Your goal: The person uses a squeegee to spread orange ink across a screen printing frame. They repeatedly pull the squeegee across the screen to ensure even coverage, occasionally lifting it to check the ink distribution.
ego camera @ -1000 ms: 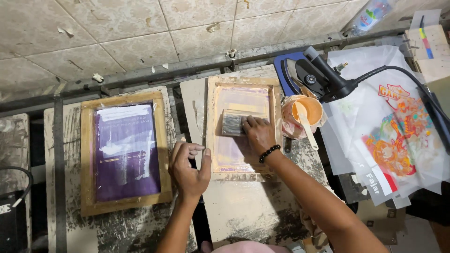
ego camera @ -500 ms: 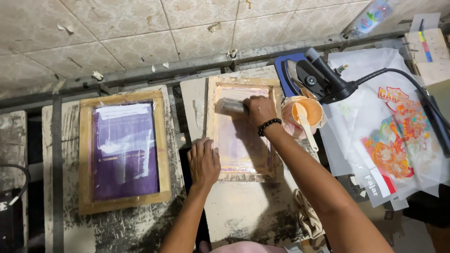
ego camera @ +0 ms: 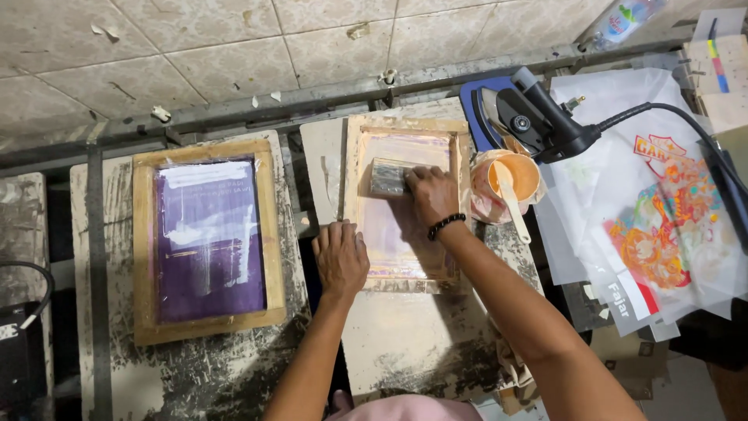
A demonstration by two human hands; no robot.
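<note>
While pressing flat, left hand [ego camera: 340,257] spreading fingers on near-left edge of wooden screen frame [ego camera: 352,195], right hand [ego camera: 431,193] gripping squeegee [ego camera: 387,177] closed, far end of mesh.

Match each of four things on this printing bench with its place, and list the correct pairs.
Things:
1. squeegee
2. purple screen
3. paint cup
4. left hand

Places:
A. just right of the pale frame
B. flat on the pale frame's left edge
C. held by the right hand near the top of the pale frame
D. on the board left of both hands

Pairs: 1-C, 2-D, 3-A, 4-B
</note>
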